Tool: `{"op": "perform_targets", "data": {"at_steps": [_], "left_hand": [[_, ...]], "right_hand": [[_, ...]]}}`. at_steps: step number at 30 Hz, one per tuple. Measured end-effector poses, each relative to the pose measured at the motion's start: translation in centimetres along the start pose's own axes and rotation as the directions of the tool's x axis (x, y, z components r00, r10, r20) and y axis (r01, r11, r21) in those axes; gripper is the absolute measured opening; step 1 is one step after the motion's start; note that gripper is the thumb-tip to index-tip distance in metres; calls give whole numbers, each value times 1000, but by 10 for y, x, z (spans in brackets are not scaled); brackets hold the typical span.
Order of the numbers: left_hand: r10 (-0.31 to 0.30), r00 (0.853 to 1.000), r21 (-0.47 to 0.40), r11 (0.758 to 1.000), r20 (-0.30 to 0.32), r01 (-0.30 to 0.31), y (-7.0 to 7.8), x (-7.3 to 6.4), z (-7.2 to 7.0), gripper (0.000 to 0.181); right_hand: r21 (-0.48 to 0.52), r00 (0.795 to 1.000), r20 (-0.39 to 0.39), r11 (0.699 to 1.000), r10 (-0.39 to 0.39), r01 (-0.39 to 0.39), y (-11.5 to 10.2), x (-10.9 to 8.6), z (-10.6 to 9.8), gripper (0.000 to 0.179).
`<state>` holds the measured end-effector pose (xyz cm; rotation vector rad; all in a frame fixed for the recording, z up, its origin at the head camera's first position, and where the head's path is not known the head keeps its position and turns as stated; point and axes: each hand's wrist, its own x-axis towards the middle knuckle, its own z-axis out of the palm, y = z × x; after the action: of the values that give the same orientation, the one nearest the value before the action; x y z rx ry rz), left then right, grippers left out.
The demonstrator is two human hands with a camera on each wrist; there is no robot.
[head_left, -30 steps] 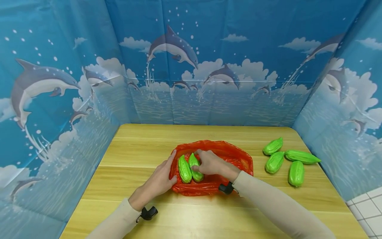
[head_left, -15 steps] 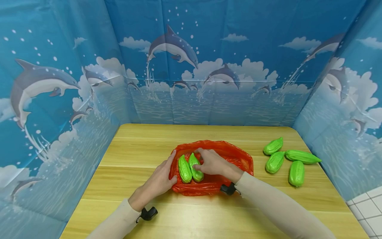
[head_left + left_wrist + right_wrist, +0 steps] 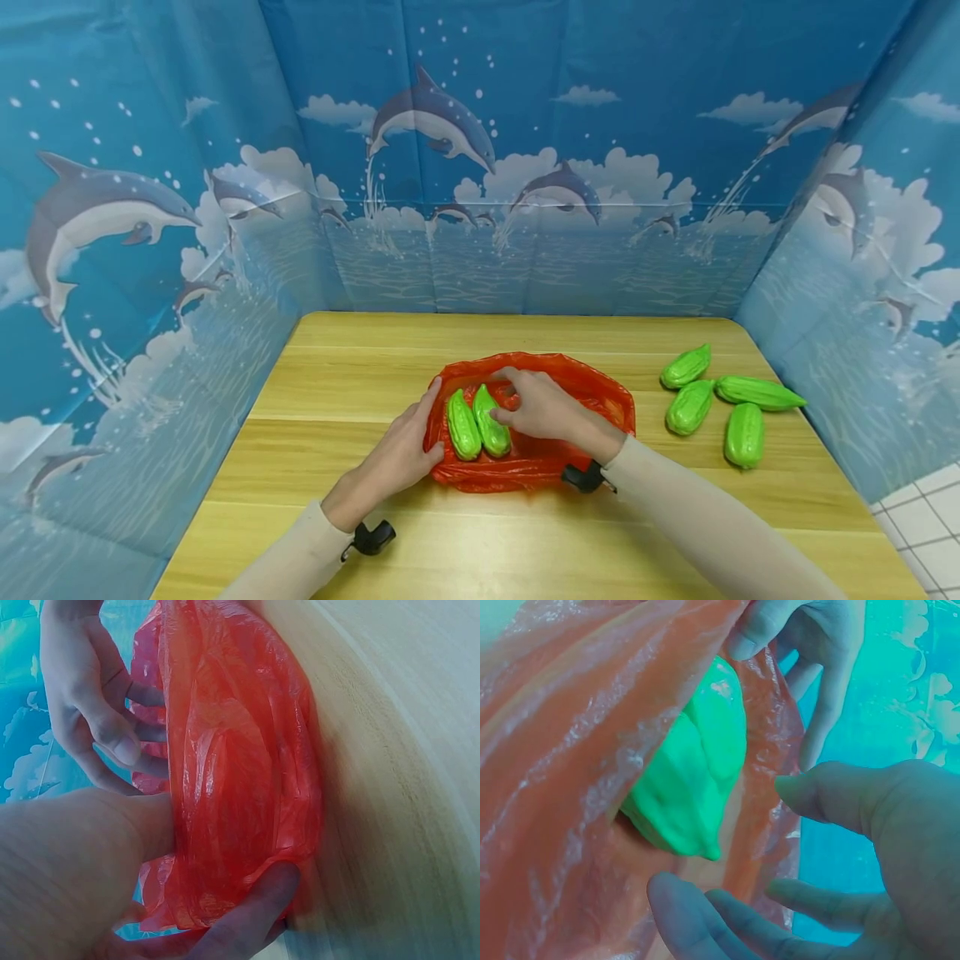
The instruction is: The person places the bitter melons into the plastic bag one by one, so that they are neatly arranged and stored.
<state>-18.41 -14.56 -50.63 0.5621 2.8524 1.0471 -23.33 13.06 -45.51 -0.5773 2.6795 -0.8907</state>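
Observation:
A red plastic bag [image 3: 551,471] lies spread wide on the table, its mouth facing up. Two bright green, ridged, pointed gourds lie side by side at its left end, one left gourd [image 3: 463,427] and one right gourd [image 3: 491,423]. My left hand [image 3: 401,442] holds the bag's left edge, thumb inside the rim and fingers along the outside. Over the bag, my right hand [image 3: 547,404] hovers with spread fingers, just right of the right gourd and holding nothing. The right wrist view shows a gap between those fingers [image 3: 682,915] and a green gourd [image 3: 690,765].
Several more green gourds [image 3: 690,408] lie loose at the table's right side. Dolphin-print curtains [image 3: 525,250] enclose the wooden table [image 3: 360,342] at the back and both sides. White tiles [image 3: 918,517] show at lower right.
My right hand has let go of the right gourd and drawn slightly to the right, its fingers parting. The left hand and the bag have stayed in place.

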Motion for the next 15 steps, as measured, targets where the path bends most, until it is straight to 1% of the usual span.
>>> {"op": "perform_targets", "data": {"at_steps": [5, 10, 15], "left_hand": [[-1, 1000, 5, 1000, 1, 1, -1, 0, 0, 105], [4, 1000, 4, 1000, -3, -4, 0, -1, 0, 105], [1, 1000, 3, 1000, -4, -1, 1, -1, -1, 105]], "right_hand": [[17, 1000, -20, 1000, -4, 5, 0, -6, -5, 66], [40, 1000, -25, 999, 14, -13, 2, -11, -10, 68], [16, 999, -40, 1000, 2, -2, 6, -17, -15, 66]]}}
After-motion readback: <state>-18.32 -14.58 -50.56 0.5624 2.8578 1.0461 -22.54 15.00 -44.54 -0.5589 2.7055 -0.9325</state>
